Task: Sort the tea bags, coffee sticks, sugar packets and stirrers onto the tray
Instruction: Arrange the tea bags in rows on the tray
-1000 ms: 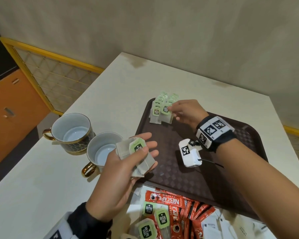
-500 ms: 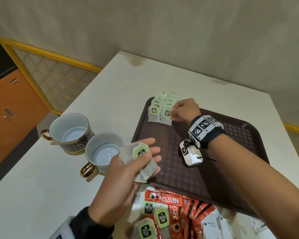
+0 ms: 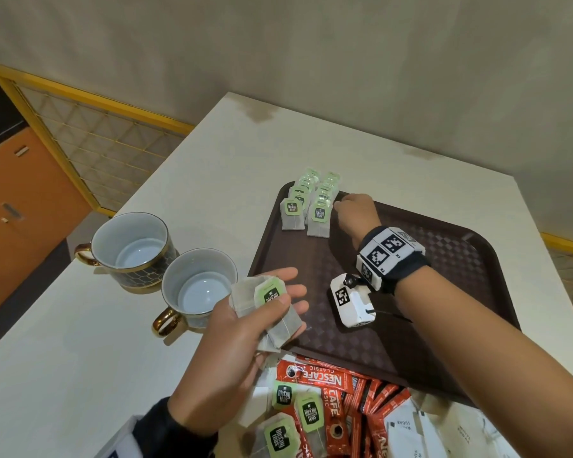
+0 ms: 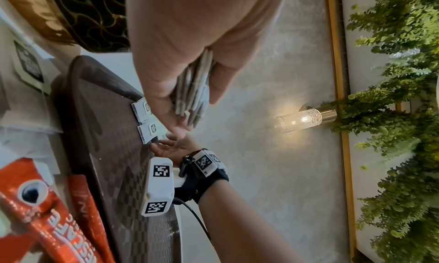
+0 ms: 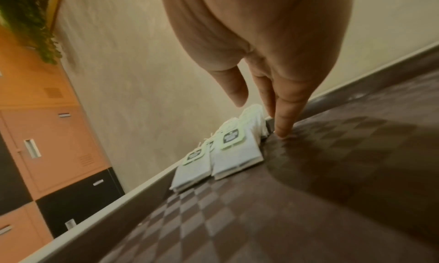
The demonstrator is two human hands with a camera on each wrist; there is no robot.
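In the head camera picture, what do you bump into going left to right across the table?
Far cup → near cup → left hand holding tea bags → white wrist camera → right forearm.

Warm, dim indoor light, soft overall

The head view is evenly lit and fairly sharp, with wide-angle bending at the edges; the hands cast faint shadows on the tabletop (image 3: pixel 80 358). In the left wrist view a glowing wall lamp (image 4: pixel 301 119) flares on the wall, and the nearby coffee sticks (image 4: pixel 35 207) are out of focus. The right wrist view is blurred, with a dark shadow across the tray (image 5: pixel 356 173).
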